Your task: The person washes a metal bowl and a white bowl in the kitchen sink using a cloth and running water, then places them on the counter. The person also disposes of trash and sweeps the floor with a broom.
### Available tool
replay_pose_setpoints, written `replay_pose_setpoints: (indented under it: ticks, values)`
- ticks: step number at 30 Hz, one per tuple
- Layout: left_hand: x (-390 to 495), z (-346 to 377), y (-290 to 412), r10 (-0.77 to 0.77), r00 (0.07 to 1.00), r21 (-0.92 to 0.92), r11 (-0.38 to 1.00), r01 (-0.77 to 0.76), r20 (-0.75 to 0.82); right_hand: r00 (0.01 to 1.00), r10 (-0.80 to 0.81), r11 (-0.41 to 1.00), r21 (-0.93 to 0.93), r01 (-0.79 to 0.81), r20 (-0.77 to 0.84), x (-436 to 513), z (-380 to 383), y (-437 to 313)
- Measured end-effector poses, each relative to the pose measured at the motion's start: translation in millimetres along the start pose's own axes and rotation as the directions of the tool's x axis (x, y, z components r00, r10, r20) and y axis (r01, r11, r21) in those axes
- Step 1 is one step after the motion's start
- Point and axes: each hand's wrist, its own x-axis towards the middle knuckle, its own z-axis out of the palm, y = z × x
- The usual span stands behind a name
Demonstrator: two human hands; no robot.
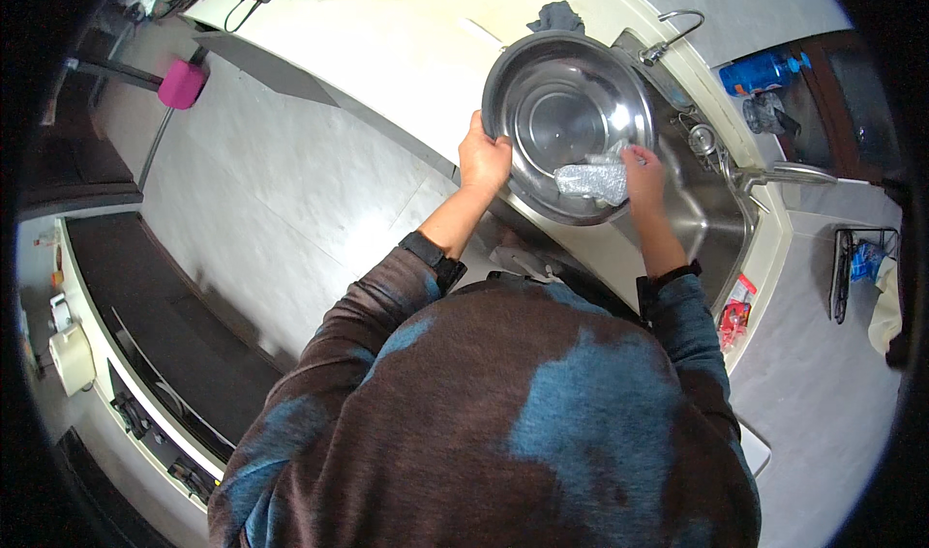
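Note:
My left hand (485, 156) grips the left rim of a round stainless steel basin (559, 123), thumb on the inside of the edge. The basin is tilted and its shiny inside faces me. In my right hand (643, 178) is a silvery-grey cleaning cloth (591, 180), pinched at one end. The cloth lies against the basin's lower right inner wall. The basin hides part of the white counter and part of the stainless steel sink (700, 207) at its right.
Behind the basin lies a crumpled grey cloth (557, 18). A small gooseneck tap (671, 36) and a larger faucet (776, 176) rise along the sink. Red packets (735, 319) sit on the sink's right ledge. The white counter (377, 62) stretches left.

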Motion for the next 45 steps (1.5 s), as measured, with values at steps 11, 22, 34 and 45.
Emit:
replay_pose_setpoints:
  ticks: [11, 22, 34, 45]
  values:
    - [-17.9, 40.6, 35.7, -0.022, 0.938, -0.216, 0.971, 0.102, 0.345, 0.921, -0.36, 0.927, -0.172, 0.334, -0.15, 36.6, -101.2, 56.3]
    - [-60.5, 169.7, 54.5, -0.294, 0.763, -0.202, 0.853, 0.482, 0.576, 0.997, 0.064, 0.461, -0.884, -0.071, -0.047, 140.1, -278.3, 189.4]
    - [-61.5, 212.0, 40.3, -0.399, 0.745, -0.098, 0.846, 0.524, 0.535, 0.98, 0.183, 0.466, -0.87, -0.16, -0.081, 161.3, -280.0, 217.1]
    - [-51.6, 222.5, 16.3, -0.421, 0.741, -0.242, 0.761, 0.602, 0.523, 0.993, 0.021, 0.499, -0.859, -0.112, -0.117, 134.5, -276.9, 216.5]
